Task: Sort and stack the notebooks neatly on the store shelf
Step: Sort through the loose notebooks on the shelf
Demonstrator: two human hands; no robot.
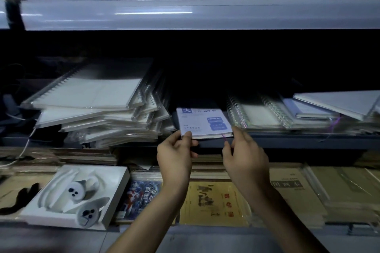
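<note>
Two arms reach up to the middle shelf (287, 139). My guess is that the small book is being set in place.

**Hands**
- Left hand (175, 154) pinches the near left corner of the notebook (203, 122), thumb on top.
- Right hand (246, 156) is curled by the near right corner, next to a purple ribbon (224, 137). I cannot tell if it holds the ribbon or only touches the book.

**Where the notebook is**
- It lies flat at the front edge of the shelf, in the gap between two piles.
- Its near side pokes out a little over that edge.

**What could go wrong**
- Only one corner is pinched for sure. If that hand slips, the notebook may tip off the front edge and drop.
- The ribbon hangs loose. It may catch on a finger and pull the book back out.
- The white pile (92, 104) on the left is messy and wrapped in shiny plastic. A bump could make it slide.

**Around it**
- Spiral books (267, 113) lie just beside the notebook on the right, fanned out and not square.
- Both piles squeeze the gap, so the way in is tight.
- Below, a white box (117, 191) sits at the left and a yellow book (213, 203) sits between the arms.
</note>
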